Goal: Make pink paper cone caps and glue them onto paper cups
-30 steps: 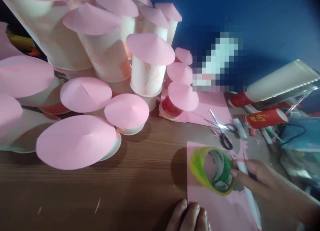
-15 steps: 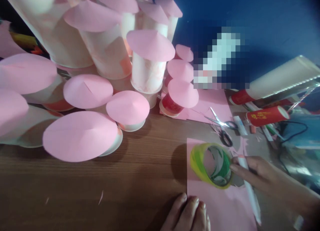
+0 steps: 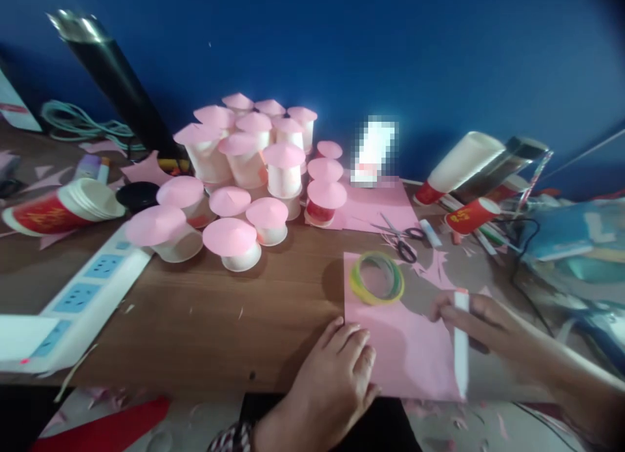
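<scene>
My left hand [image 3: 336,374] lies with fingers extended on the left edge of a pink paper sheet [image 3: 415,354] at the table's front. Between the fingers and thumb of my right hand [image 3: 481,322] is a slim white pen [image 3: 461,361], held upright over the sheet's right side. A roll of yellow-green tape [image 3: 355,286] rests on the sheet's upper part, apart from both hands. Black-handled scissors [image 3: 403,237] lie partly open behind it, beside pink offcuts [image 3: 437,273].
Paper cups with pink cone tops [image 3: 286,165] crowd the table's left middle. A power strip [image 3: 97,276] and stacked red cups [image 3: 58,208] are at left. A lit phone [image 3: 374,152] leans on the blue wall. Another red cup [image 3: 471,216] lies at right.
The view has pulled back and shows more of the table. My right hand, earlier at the tape roll's rim, is now away from it to the right. The pen stays in it.
</scene>
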The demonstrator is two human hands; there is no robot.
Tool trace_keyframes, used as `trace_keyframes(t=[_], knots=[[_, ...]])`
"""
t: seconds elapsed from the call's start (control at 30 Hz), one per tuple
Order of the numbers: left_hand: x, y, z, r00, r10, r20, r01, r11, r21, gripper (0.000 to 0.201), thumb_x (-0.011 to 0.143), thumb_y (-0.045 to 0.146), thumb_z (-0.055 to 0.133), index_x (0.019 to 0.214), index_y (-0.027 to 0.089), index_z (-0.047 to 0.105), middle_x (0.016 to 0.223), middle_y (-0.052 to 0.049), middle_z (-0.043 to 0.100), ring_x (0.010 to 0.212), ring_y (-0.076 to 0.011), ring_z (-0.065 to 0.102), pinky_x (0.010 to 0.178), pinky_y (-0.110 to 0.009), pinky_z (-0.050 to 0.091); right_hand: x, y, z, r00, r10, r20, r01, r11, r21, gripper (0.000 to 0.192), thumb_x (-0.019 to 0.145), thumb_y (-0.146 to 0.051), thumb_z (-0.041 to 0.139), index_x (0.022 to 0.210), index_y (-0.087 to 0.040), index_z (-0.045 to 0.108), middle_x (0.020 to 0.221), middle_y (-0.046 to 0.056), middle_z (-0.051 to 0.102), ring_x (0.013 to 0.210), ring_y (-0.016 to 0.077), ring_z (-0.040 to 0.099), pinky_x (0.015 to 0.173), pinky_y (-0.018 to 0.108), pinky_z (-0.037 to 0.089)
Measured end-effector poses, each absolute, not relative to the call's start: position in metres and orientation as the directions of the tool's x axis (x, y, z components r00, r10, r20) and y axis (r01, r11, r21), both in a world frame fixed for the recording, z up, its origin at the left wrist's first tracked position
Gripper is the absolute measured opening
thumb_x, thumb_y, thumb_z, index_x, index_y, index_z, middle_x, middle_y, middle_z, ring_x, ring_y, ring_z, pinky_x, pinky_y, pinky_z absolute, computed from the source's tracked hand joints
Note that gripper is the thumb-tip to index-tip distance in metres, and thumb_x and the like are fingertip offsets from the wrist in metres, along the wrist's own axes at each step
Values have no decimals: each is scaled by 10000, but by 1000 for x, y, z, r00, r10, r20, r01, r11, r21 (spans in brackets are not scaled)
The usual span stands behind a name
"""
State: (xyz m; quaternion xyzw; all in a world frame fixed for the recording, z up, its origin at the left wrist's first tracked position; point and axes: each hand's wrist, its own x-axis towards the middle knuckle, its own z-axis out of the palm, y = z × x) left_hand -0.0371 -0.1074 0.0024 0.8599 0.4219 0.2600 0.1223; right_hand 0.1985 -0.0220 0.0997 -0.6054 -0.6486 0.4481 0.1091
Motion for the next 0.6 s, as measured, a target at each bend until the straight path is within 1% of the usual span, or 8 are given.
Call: trace_keyframes(t=[0.07,0.17,0.27,0.37,0.47,0.53,0.6], knots=[[-38,-109,8,520,791,321,644,-611,460,364,830,373,532,1120,152,544,1188,-97,570,1172,-228,465,1080,-416,287,196,-27,92,-264,868,-420,645,-165,-746,424,808,-537,506,929,-158,653,506,-83,269,406,60,296,362,162,229],[-43,-106,16,483,812,326,621,-581,527,411,833,378,523,1182,164,506,1227,-114,547,1189,-250,450,1057,-448,317,189,-29,79,-233,899,-370,519,-207,-830,481,799,-531,529,1074,-146,616,512,-92,258,404,53,263,365,164,189],[-54,-92,20,339,886,317,648,-464,604,443,862,358,471,1251,148,445,1233,-139,542,1168,-250,472,1013,-451,369,178,-33,68,-181,924,-337,303,-274,-913,533,778,-507,569,1171,-148,555,518,-100,264,398,49,251,357,165,192],[-64,-72,19,187,950,248,675,-308,670,468,867,343,453,1296,162,399,1230,-132,549,1131,-242,510,951,-434,428,169,-42,59,-94,957,-276,109,-265,-958,478,767,-476,599,1140,-178,565,533,-98,283,411,44,248,363,156,216],[-65,-57,15,167,962,216,722,-268,637,505,837,340,500,1296,153,402,1228,-128,553,1135,-246,507,961,-427,419,166,-50,52,9,972,-233,-32,-232,-972,416,764,-453,615,1094,-202,587,558,-90,306,429,41,249,364,143,227],[-62,-53,11,185,955,233,753,-290,591,542,813,364,533,1287,130,413,1227,-141,551,1140,-255,499,978,-429,402,165,-54,48,41,962,-271,-86,-267,-960,417,753,-443,631,1084,-192,597,551,-92,294,432,42,254,358,139,230],[-58,-53,8,203,947,251,776,-311,549,567,798,389,551,1280,120,420,1232,-151,546,1164,-267,479,991,-437,386,164,-58,45,33,945,-324,-95,-320,-943,422,752,-438,633,1080,-174,605,532,-96,279,425,41,257,352,137,229]])
